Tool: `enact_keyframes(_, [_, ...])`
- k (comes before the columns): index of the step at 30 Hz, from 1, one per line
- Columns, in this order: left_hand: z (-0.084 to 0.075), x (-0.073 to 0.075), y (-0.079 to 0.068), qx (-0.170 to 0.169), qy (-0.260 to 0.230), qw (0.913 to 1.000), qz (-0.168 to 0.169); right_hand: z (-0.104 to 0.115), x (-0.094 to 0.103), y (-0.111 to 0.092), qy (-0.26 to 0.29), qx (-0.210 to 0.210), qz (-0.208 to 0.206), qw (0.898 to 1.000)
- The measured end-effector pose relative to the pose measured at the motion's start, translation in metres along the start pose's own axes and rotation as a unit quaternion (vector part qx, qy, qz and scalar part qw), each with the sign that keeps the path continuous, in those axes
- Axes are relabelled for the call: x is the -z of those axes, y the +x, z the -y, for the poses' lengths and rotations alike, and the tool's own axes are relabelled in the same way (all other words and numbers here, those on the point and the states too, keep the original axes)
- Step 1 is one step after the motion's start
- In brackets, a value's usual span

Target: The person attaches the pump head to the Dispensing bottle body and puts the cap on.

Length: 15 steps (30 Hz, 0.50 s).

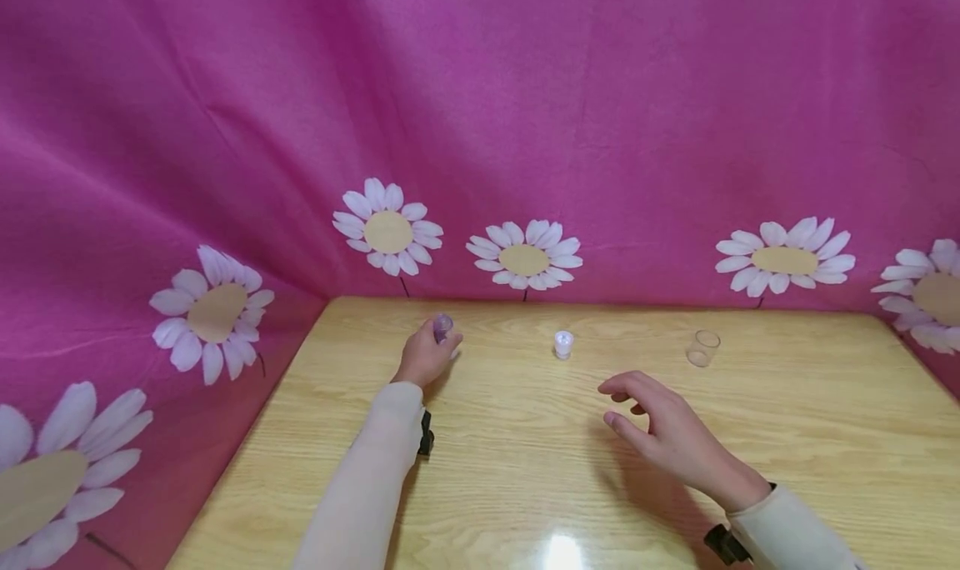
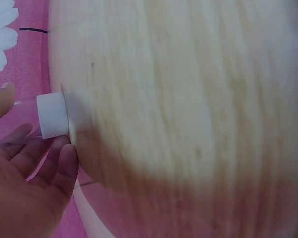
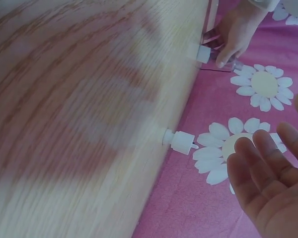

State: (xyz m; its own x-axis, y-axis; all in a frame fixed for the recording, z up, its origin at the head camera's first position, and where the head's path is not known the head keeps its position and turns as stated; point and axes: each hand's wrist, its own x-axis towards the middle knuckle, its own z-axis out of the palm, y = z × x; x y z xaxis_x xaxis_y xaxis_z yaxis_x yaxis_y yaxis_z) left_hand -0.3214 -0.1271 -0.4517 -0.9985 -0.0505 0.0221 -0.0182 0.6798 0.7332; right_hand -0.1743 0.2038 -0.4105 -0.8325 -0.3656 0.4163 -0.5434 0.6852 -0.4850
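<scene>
My left hand point(image 1: 426, 355) is at the back left of the table, holding a small clear cylinder with a white base point(image 2: 53, 115). Thumb and fingers lie on opposite sides of its see-through body point(image 2: 25, 115). The white base faces down, right at the tabletop in the left wrist view. My right hand point(image 1: 667, 432) hovers over the table, fingers loosely bent and holding nothing. Beyond it, near the back middle, stands a small white piece point(image 1: 563, 345) with a narrower foot and a thin tip, resembling a spray head. A clear, colourless cup-like cylinder point(image 1: 703, 348) stands farther right.
The wood-grain table point(image 1: 495, 478) ends at a pink cloth point(image 1: 637, 137) printed with white daisies, which rises behind it and along both sides. Light glares off the tabletop near the front. A dark strap device point(image 1: 726, 545) sits at the right wrist.
</scene>
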Motion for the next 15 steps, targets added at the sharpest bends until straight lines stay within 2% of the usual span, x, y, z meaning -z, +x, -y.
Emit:
enact_keyframes(9, [0.0005, 0.0010, -0.0052, -0.003, -0.007, 0.9999, -0.008, 0.0008, -0.0024, 0.0006, 0.006, -0.009, 0.020, 1.000])
enact_keyframes(15, [-0.0046, 0.0063, -0.0043, -0.003, 0.011, 0.9997, 0.020, 0.0006, -0.0011, -0.0003, 0.007, -0.021, 0.033, 0.999])
